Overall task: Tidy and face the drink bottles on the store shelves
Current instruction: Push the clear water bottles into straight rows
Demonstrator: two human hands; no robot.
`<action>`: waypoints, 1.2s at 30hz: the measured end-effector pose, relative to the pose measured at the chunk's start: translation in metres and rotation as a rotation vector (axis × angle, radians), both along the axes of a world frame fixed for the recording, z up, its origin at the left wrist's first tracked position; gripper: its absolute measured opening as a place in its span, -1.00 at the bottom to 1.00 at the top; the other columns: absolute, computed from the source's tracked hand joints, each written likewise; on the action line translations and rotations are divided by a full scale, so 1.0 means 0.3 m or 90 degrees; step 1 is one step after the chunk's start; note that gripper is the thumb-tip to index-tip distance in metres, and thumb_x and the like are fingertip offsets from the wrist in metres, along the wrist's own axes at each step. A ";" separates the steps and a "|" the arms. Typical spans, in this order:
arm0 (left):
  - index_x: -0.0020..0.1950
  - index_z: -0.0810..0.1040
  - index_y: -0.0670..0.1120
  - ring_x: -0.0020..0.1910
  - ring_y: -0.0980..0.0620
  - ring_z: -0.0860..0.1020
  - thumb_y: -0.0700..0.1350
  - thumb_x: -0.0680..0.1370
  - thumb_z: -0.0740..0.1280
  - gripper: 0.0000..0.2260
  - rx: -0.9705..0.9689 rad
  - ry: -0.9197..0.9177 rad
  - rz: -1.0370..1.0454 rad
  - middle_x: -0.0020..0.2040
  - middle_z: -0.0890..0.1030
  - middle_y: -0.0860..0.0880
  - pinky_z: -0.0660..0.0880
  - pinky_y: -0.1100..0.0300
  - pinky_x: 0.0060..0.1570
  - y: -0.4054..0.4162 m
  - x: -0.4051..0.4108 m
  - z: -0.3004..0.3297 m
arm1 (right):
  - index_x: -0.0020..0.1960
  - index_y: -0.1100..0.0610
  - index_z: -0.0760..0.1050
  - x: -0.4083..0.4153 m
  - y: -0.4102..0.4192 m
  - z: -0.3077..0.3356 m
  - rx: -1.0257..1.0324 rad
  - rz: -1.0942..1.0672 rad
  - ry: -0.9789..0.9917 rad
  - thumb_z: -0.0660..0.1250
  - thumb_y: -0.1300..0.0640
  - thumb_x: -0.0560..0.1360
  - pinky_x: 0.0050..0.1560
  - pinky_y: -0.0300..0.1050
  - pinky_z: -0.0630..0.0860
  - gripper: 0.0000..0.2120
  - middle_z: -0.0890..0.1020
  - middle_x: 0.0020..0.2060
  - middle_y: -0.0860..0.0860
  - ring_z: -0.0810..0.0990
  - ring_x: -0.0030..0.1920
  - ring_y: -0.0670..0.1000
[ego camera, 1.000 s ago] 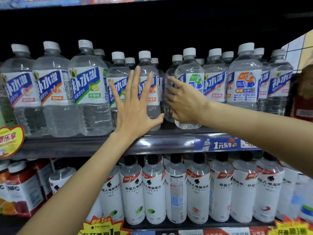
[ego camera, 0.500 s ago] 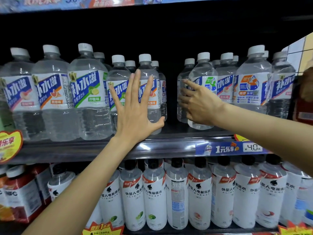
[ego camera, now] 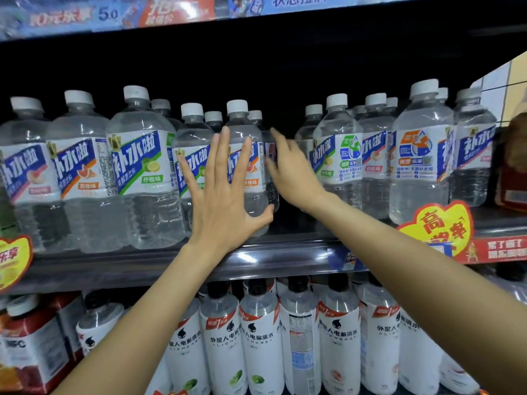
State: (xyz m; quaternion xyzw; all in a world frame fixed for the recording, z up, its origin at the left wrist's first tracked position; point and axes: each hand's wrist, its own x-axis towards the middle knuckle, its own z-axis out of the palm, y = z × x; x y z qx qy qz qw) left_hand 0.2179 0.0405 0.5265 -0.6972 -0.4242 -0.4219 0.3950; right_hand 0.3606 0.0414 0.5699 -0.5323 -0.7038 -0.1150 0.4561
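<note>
1. Left hand (ego camera: 225,206): its grip is wide, the fingers straight and spread, the palm laid flat against the front of two clear bottles; the thumb hooks round the lower right side of the grapefruit-label bottle (ego camera: 248,166).
2. Right hand (ego camera: 291,172): blurred; it is stretched into the dark gap in the row, fingers roughly straight, their tips at the side of a bottle standing behind the grapefruit-label bottle. Whether they touch it cannot be told; the grip closes on nothing.
3. Small lime-label bottle (ego camera: 189,163): stands upright just left of the grapefruit-label bottle, under the left hand's outer fingers.
4. Large bottles (ego camera: 142,172): three stand upright at the left of the upper shelf (ego camera: 128,266), white-capped, blue labels facing forward.
5. Right group of bottles (ego camera: 416,155): stands upright beyond the gap, some labels turned to their printed backs.
6. Heart-shaped yellow tag (ego camera: 436,226): hangs at the shelf rail on the right, beside a red price strip (ego camera: 502,249).
7. White-sleeved bottles (ego camera: 262,346): black-capped, packed side by side on the lower shelf, beneath both forearms.
8. Red-label bottles (ego camera: 31,346): at the far left of the lower shelf.
9. Banner strip (ego camera: 171,12): runs along the shelf edge above.
</note>
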 end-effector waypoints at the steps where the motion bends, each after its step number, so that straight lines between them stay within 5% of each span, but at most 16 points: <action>1: 0.58 0.03 -0.08 0.55 -0.12 -0.04 0.37 0.38 0.19 -0.10 0.000 0.000 0.002 0.56 -0.01 -0.22 -0.23 -0.38 0.37 -0.001 -0.004 -0.004 | 0.56 0.13 -0.02 -0.007 0.018 -0.007 -0.026 0.002 0.011 0.14 0.11 0.63 0.16 0.08 0.41 -0.43 0.35 0.34 0.26 0.46 0.24 0.25; 7: 0.58 -0.04 -0.06 0.55 -0.10 -0.09 0.38 0.37 0.18 -0.07 -0.008 0.002 0.010 0.57 -0.06 -0.20 -0.20 -0.40 0.37 0.006 -0.002 -0.003 | 0.55 -0.02 -0.29 0.003 0.069 -0.004 -0.159 0.005 0.028 0.36 0.12 0.52 0.17 0.14 0.47 -0.08 0.39 0.30 0.31 0.54 0.14 0.25; 14: 0.58 -0.05 -0.05 0.55 -0.10 -0.09 0.38 0.37 0.19 -0.08 -0.010 0.001 -0.004 0.57 -0.05 -0.21 -0.22 -0.39 0.37 0.009 -0.002 -0.002 | 0.53 0.06 -0.38 0.014 0.054 -0.022 -0.161 0.140 0.064 0.31 0.18 0.55 0.21 0.09 0.48 -0.09 0.50 0.28 0.21 0.58 0.12 0.14; 17: 0.58 -0.02 -0.07 0.55 -0.11 -0.07 0.37 0.37 0.20 -0.07 -0.008 0.006 -0.007 0.56 -0.04 -0.22 -0.21 -0.40 0.36 0.007 -0.002 -0.002 | 0.56 -0.02 -0.20 0.039 0.024 -0.027 -0.221 0.285 0.240 0.21 0.13 0.61 0.33 0.06 0.38 -0.28 0.50 0.31 0.05 0.53 0.22 0.04; 20: 0.58 -0.02 -0.08 0.55 -0.12 -0.07 0.38 0.38 0.19 -0.07 -0.002 0.012 -0.005 0.56 -0.04 -0.23 -0.18 -0.43 0.36 0.008 -0.004 -0.002 | 0.39 -0.07 0.33 0.015 0.002 -0.019 -0.291 0.400 0.503 0.01 -0.18 0.63 0.14 0.00 0.42 -0.60 0.58 0.08 -0.10 0.55 0.03 -0.09; 23: 0.57 -0.04 -0.08 0.55 -0.13 -0.07 0.40 0.38 0.18 -0.07 0.005 0.016 -0.007 0.56 -0.03 -0.23 -0.18 -0.42 0.36 0.012 -0.004 -0.003 | 0.46 -0.05 0.30 -0.034 0.037 -0.026 -0.282 0.401 0.516 -0.14 -0.43 0.51 0.30 0.06 0.36 -0.30 0.53 0.29 0.01 0.46 0.30 0.02; 25: 0.57 -0.03 -0.08 0.55 -0.13 -0.06 0.40 0.39 0.18 -0.08 0.007 0.016 -0.014 0.56 -0.03 -0.24 -0.20 -0.41 0.36 0.014 -0.004 -0.004 | 0.49 -0.03 0.25 -0.070 0.052 -0.028 -0.283 0.397 0.534 -0.17 -0.41 0.52 0.10 -0.11 0.47 -0.28 0.54 0.28 0.06 0.53 0.23 0.02; 27: 0.57 0.00 -0.09 0.55 -0.13 -0.06 0.32 0.46 0.15 -0.18 0.004 0.008 -0.047 0.56 -0.03 -0.24 -0.22 -0.40 0.37 0.012 -0.006 -0.002 | 0.46 -0.02 0.30 -0.088 0.062 -0.031 -0.285 0.412 0.565 -0.15 -0.43 0.51 0.12 -0.07 0.52 -0.27 0.56 0.25 0.09 0.58 0.19 0.04; 29: 0.57 0.03 -0.09 0.55 -0.11 -0.06 0.17 0.53 0.08 -0.33 0.004 -0.008 -0.090 0.56 -0.01 -0.22 -0.21 -0.41 0.37 0.008 -0.012 -0.001 | 0.17 -0.02 0.55 -0.097 0.066 -0.035 -0.274 0.419 0.571 -0.17 -0.38 0.54 0.21 -0.03 0.48 -0.34 0.66 0.05 0.06 0.62 0.11 0.02; 31: 0.56 0.08 -0.06 0.55 -0.08 -0.03 0.05 0.57 0.03 -0.44 0.022 -0.027 -0.102 0.57 0.04 -0.17 -0.15 -0.41 0.38 0.007 -0.017 -0.004 | -0.03 -0.02 0.58 -0.092 0.070 -0.038 -0.264 0.417 0.572 -0.19 -0.31 0.58 0.10 -0.14 0.52 -0.37 0.68 -0.09 0.03 0.65 -0.02 -0.04; 36: 0.54 0.16 0.05 0.55 -0.06 0.02 -0.01 0.60 0.04 -0.52 0.053 -0.064 -0.072 0.56 0.12 -0.06 -0.11 -0.37 0.41 0.016 -0.017 -0.014 | 0.01 0.05 0.59 -0.097 0.096 -0.044 -0.245 0.433 0.592 -0.15 -0.31 0.59 -0.04 -0.22 0.58 -0.36 0.69 -0.14 0.04 0.67 -0.14 -0.05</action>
